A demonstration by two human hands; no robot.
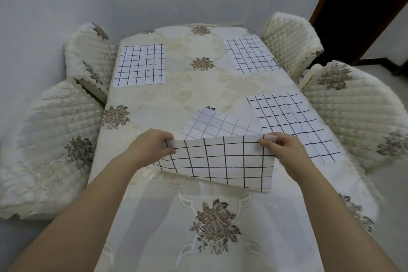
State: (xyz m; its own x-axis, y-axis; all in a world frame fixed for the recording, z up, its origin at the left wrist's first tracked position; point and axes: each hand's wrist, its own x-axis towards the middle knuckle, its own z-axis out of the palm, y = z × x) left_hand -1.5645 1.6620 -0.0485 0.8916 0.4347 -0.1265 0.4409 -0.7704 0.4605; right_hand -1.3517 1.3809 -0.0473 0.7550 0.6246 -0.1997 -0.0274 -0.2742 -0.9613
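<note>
The checked cloth [220,161] is held up over the near middle of the desk [198,86], its far part trailing behind. The left hand [152,146] and right hand [280,146] each keep a grip pinching an upper corner. The far-left cloth [141,64], far-right cloth [249,55] and right-edge cloth [291,123] lie flat, so probably only this fourth one is left to spread.

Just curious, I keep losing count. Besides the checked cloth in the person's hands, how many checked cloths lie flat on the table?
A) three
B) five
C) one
A: the far-left cloth, the far-right cloth and the near-right cloth lie flat on the table, while the left hand and the right hand pinch the fourth cloth.
</note>
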